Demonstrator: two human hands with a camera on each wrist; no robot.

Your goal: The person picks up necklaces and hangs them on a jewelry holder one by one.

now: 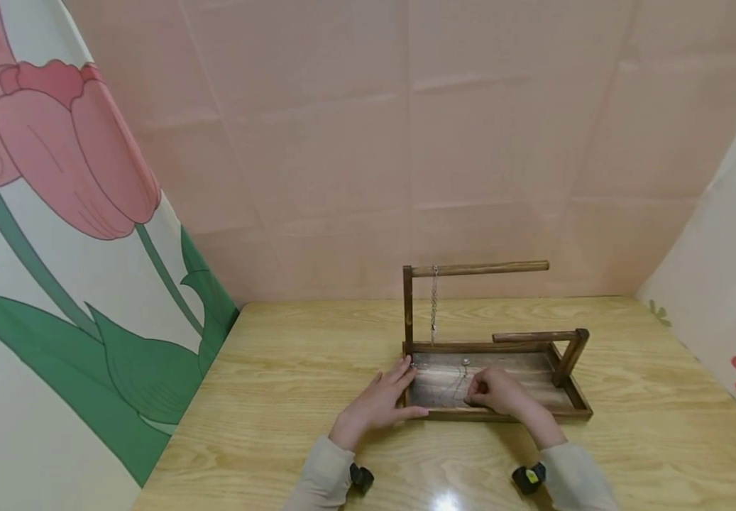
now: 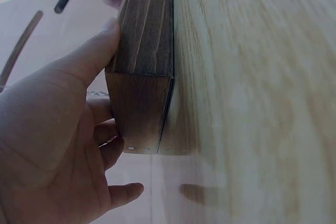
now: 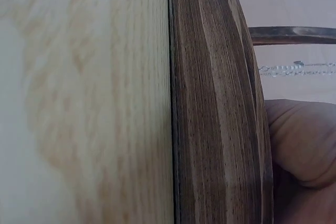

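Observation:
A dark wooden jewelry stand (image 1: 408, 309) with a shallow tray base stands on the table. At the tray's left front corner, my left hand (image 1: 377, 403) grips it, thumb on the front wall (image 2: 144, 30) and fingers against the left end. Over the tray's front wall reaches my right hand (image 1: 502, 394), its fingers curled down inside. A thin necklace (image 1: 459, 383) with a small round pendant (image 1: 466, 362) lies on the tray floor and runs to those fingertips, which seem to pinch it. The pinch itself is hidden in the right wrist view.
From the tall upper bar (image 1: 489, 268) hangs a silver chain (image 1: 434, 301) near the left post. A lower bar (image 1: 534, 336) stands at the tray's right. A pink backdrop (image 1: 355, 177) rises behind the wooden table (image 1: 304, 362), with flowered panels at both sides.

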